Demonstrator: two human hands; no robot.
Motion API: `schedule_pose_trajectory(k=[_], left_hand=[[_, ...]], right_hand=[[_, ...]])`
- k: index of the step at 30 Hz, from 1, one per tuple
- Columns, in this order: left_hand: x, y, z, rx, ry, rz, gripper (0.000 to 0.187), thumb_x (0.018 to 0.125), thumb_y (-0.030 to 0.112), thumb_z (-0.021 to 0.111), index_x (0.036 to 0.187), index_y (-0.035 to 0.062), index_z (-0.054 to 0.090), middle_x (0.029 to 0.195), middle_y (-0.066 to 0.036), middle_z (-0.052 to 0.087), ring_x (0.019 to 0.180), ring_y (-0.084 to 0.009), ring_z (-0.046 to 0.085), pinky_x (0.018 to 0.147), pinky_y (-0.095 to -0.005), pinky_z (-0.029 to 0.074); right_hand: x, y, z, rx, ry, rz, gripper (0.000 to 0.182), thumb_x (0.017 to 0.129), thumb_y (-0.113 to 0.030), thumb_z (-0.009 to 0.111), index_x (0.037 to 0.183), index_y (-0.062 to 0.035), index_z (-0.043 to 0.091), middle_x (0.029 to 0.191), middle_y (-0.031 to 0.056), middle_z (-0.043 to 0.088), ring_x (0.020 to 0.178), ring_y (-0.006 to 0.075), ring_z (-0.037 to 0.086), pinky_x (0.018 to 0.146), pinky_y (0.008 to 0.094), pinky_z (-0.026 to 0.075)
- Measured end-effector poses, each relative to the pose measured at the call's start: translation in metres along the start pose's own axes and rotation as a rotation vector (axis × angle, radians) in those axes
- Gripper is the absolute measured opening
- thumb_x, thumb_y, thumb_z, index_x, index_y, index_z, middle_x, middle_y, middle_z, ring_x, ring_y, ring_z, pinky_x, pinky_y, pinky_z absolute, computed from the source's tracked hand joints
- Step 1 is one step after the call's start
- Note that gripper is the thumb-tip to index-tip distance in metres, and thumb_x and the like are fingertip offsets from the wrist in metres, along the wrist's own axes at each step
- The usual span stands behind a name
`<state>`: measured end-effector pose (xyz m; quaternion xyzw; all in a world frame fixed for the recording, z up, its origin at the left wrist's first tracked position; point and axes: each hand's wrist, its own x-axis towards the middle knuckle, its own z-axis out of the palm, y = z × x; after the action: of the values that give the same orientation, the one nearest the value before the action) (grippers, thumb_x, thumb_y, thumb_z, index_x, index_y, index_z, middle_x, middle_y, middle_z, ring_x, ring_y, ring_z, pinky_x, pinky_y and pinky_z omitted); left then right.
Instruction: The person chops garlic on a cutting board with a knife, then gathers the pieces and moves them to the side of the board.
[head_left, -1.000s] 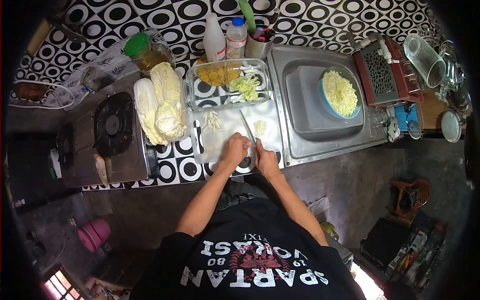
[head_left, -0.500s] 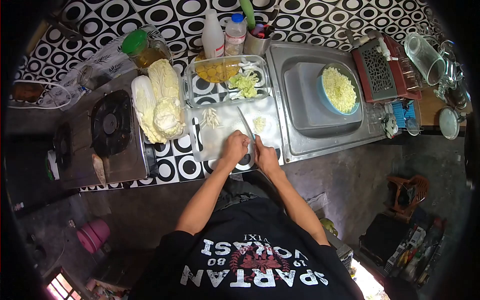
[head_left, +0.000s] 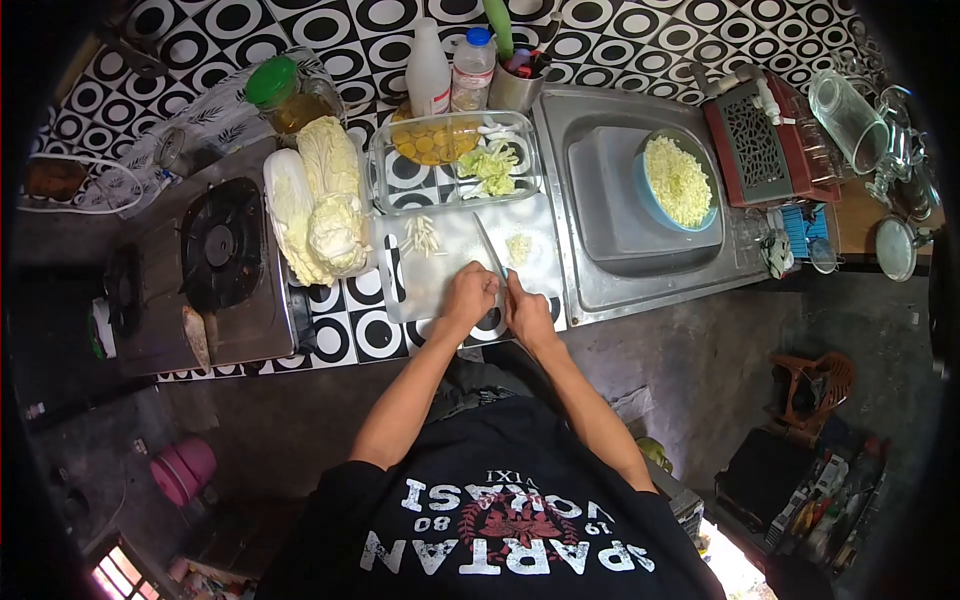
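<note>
My right hand (head_left: 531,318) is closed round the handle of a knife (head_left: 489,240), its blade slanting away to the upper left over the cutting board (head_left: 455,268). Beside the blade my left hand (head_left: 471,297) rests on the board with curled fingers; whatever they pinch is hidden. A small heap of finely chopped pale pieces (head_left: 518,247) lies right of the blade. Slim whitish strips (head_left: 421,236) are spread at the board's upper left. Behind the board, a clear glass dish (head_left: 385,208) holds a clump of green-yellow leafy pieces (head_left: 490,170) and some white bits.
Napa cabbages (head_left: 328,200) sit left of the board, next to a gas stove (head_left: 255,318). To the right, a blue bowl (head_left: 648,201) of chopped cabbage (head_left: 679,182) stands over the steel sink (head_left: 600,292). Bottles (head_left: 428,75) and a green-lidded jar (head_left: 272,84) stand behind.
</note>
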<state>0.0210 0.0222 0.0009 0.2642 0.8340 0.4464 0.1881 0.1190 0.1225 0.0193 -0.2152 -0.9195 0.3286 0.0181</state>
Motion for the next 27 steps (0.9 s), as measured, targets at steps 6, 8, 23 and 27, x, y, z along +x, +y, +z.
schedule_pose_trajectory(k=[6,8,23,27], left_hand=[[-0.001,-0.002,0.001,-0.013,0.002,-0.016,0.008,0.073,0.007,0.063,0.078,0.0038,0.069,0.080,-0.013,0.060,0.071,-0.0302,0.060,0.066,-0.0377,0.047],[0.000,-0.003,0.001,-0.023,0.007,0.001,0.008,0.073,0.007,0.063,0.078,0.0038,0.069,0.079,-0.013,0.060,0.071,-0.0303,0.060,0.065,-0.0378,0.047],[-0.002,-0.007,0.004,-0.046,0.035,0.055,0.007,0.071,0.005,0.064,0.076,0.0026,0.068,0.076,-0.014,0.058,0.068,-0.0317,0.058,0.063,-0.0390,0.047],[-0.002,-0.009,0.003,-0.002,0.027,0.084,0.009,0.072,0.006,0.064,0.078,0.0029,0.069,0.078,-0.012,0.060,0.067,-0.0287,0.060,0.062,-0.0361,0.048]], right_hand=[[-0.023,-0.005,-0.007,0.026,-0.034,0.028,0.042,0.083,-0.005,0.054,0.124,0.0028,0.046,0.063,0.0269,0.056,0.061,0.0417,0.059,0.057,0.0449,0.046],[-0.025,0.000,0.002,0.079,0.035,-0.015,0.042,0.083,-0.005,0.054,0.123,0.0036,0.047,0.063,0.0268,0.056,0.061,0.0416,0.059,0.056,0.0449,0.046],[-0.022,-0.003,0.002,0.099,0.032,0.011,0.039,0.085,-0.006,0.053,0.124,-0.0001,0.048,0.062,0.0272,0.055,0.060,0.0426,0.058,0.054,0.0466,0.045],[-0.007,-0.002,0.008,0.062,0.069,-0.020,0.039,0.086,-0.009,0.051,0.122,0.0029,0.047,0.059,0.0258,0.056,0.057,0.0417,0.059,0.055,0.0484,0.047]])
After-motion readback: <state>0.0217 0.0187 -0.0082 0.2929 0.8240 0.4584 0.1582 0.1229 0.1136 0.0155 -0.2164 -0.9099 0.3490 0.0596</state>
